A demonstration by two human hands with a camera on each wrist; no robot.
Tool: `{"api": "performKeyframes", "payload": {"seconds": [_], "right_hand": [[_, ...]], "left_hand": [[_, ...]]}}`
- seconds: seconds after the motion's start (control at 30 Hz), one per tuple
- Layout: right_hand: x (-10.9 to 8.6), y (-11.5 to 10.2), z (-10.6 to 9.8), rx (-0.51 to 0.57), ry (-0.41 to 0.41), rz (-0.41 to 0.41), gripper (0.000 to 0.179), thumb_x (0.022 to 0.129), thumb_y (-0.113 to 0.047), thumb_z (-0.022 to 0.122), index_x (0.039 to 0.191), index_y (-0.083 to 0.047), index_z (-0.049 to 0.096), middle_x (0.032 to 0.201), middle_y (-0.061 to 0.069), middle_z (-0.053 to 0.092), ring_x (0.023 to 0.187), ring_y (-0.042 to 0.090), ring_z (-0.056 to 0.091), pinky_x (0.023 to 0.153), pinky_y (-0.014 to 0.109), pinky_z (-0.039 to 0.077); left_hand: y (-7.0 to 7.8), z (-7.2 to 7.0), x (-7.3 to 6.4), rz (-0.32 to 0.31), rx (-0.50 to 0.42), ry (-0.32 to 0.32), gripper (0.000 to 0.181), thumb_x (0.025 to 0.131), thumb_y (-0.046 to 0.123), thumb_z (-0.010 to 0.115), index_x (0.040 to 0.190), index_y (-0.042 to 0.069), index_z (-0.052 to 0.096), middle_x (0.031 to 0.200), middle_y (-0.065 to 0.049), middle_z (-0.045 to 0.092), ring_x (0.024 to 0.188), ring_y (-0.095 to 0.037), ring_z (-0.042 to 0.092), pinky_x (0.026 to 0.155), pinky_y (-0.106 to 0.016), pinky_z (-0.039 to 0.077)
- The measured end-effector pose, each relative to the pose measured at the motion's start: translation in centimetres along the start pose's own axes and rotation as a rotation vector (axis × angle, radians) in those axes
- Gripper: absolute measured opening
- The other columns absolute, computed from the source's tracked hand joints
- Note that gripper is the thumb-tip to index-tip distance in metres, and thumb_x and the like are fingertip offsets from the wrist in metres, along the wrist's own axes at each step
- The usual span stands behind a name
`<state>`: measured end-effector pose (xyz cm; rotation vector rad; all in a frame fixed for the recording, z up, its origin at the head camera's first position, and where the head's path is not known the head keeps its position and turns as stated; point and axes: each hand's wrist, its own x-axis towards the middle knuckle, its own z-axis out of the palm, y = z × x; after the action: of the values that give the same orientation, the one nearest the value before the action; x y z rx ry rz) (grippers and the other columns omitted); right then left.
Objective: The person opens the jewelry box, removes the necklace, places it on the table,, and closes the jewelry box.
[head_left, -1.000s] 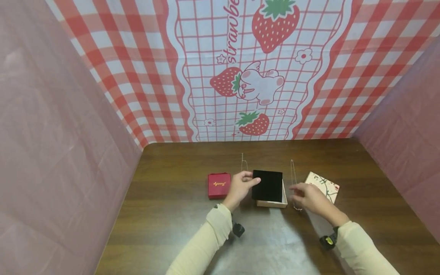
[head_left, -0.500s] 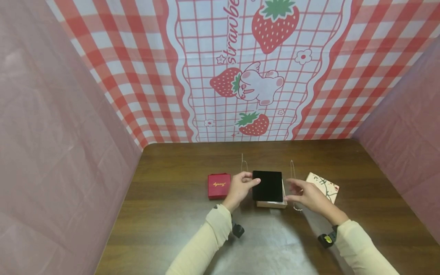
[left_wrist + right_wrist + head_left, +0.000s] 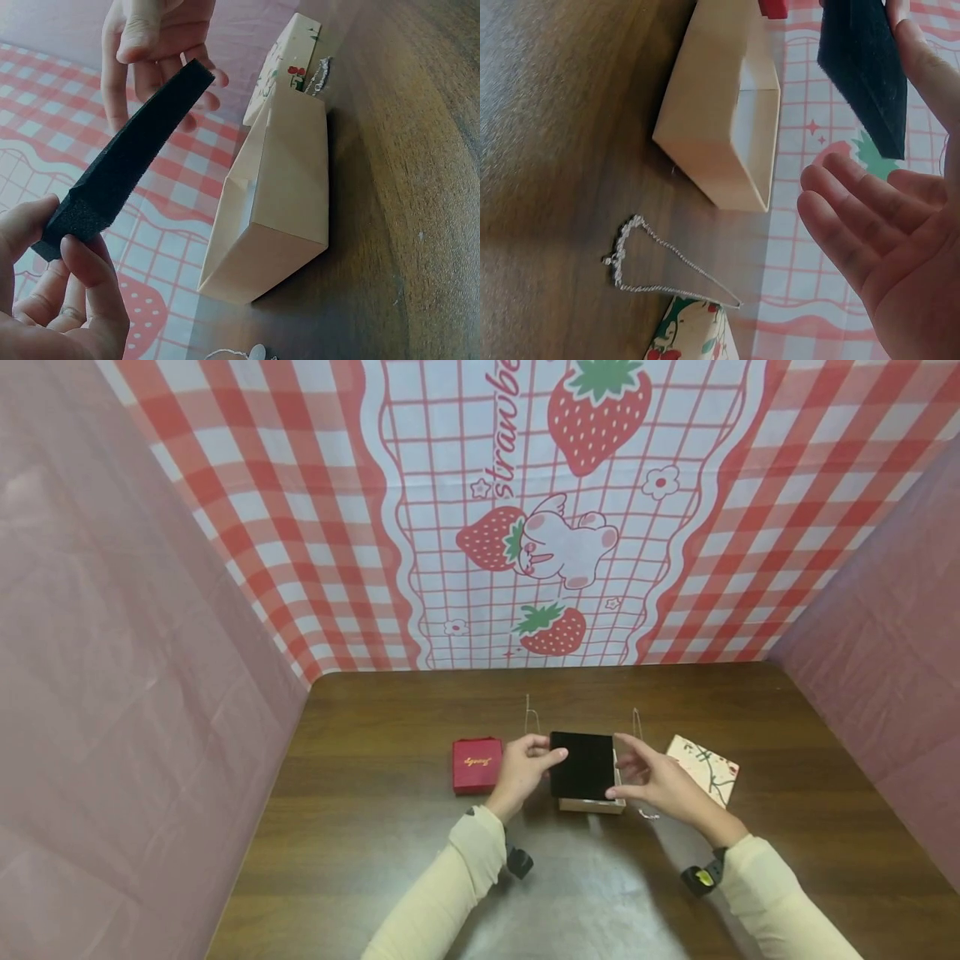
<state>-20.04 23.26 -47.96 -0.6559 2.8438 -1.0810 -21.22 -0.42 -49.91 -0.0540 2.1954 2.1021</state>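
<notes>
My left hand pinches a square black foam pad at its left edge and holds it above an open cream box. The pad is tilted in the left wrist view, apart from the box. My right hand is at the pad's right side, its thumb at the edge and its other fingers extended loosely below. Whether the thumb touches the pad is hard to tell. Beside the box a silver chain necklace lies on the table, partly hidden by my right hand in the head view.
A cream lid with a floral print lies right of the box. To the left is a red box with gold lettering. Another thin necklace lies behind my left hand. A checked strawberry cloth hangs behind the wooden table.
My right hand has moved left, away from the necklace, to the pad's right edge. My left hand and the pad have stayed nearly still.
</notes>
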Motion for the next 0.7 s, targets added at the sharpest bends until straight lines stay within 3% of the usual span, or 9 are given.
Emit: {"api": "performKeyframes", "payload": {"seconds": [0.43, 0.7], "right_hand": [[0.4, -0.7, 0.5, 0.045, -0.009, 0.018, 0.096, 0.070, -0.024, 0.087, 0.145, 0.003, 0.034, 0.101, 0.015, 0.068, 0.083, 0.017, 0.067, 0.070, 0.025, 0.057], [0.7, -1.2, 0.4, 0.063, -0.011, 0.021, 0.099, 0.068, -0.020, 0.089, 0.146, 0.004, 0.033, 0.100, 0.017, 0.066, 0.083, 0.018, 0.066, 0.070, 0.026, 0.057]], "left_hand": [[0.0, 0.0, -0.2, -0.009, 0.007, 0.001, 0.033, 0.082, 0.021, 0.078, 0.103, -0.002, 0.068, 0.088, -0.013, 0.073, 0.059, -0.007, 0.057, 0.060, -0.022, 0.053], [0.1, 0.2, -0.1, -0.030, -0.004, 0.009, 0.033, 0.082, 0.021, 0.078, 0.103, -0.002, 0.068, 0.090, -0.014, 0.074, 0.059, -0.008, 0.058, 0.064, -0.030, 0.057]]}}
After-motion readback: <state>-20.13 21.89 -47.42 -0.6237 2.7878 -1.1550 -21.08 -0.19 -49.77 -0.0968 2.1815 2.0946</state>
